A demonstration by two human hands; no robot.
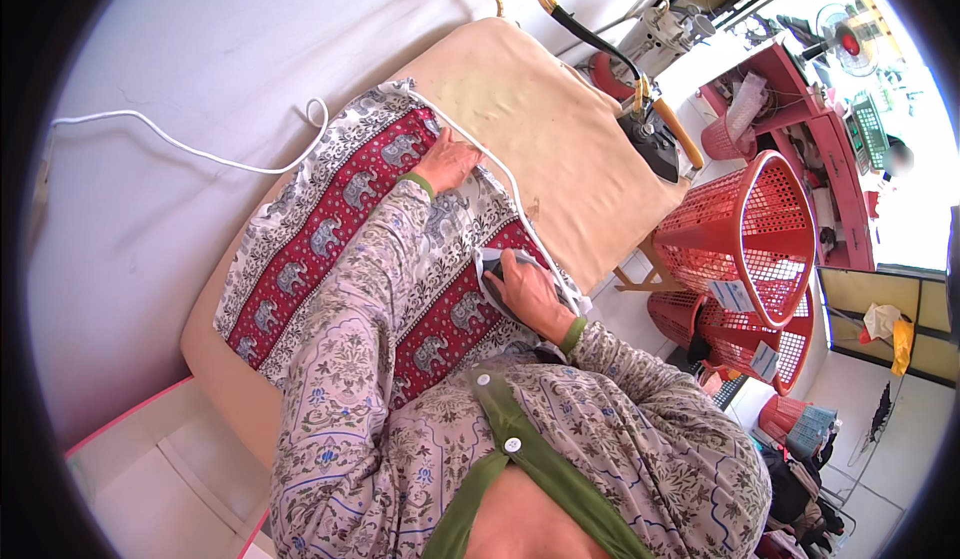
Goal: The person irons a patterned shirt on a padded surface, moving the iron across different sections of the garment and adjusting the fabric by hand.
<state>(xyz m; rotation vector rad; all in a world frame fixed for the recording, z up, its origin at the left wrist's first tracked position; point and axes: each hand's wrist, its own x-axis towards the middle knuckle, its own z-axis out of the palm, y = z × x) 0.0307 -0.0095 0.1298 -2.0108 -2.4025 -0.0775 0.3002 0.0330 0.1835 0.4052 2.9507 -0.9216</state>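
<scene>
An elephant-print cloth (pixel 442 221) in red, white and black is spread over the padded ironing board (pixel 525 93). At the cloth's far edge, my left hand (pixel 448 163) has its fingers bent down over the fabric and seems to grip it. My right hand (pixel 529 289) is wrapped around the dark handle of a white clothes iron (pixel 491 257), which sits on the cloth close to its right side. The hand hides much of the iron. From the iron, a white power cord (pixel 487 150) runs along the cloth's right edge, then loops left towards the wall.
A second iron (pixel 651 146) with a wooden handle stands at the board's right edge, its black hose (pixel 592 37) rising above. Red plastic baskets (pixel 705 221) are on the right. A white wall (pixel 187 71) borders the board's left side. A pink-rimmed white container (pixel 165 461) is at lower left.
</scene>
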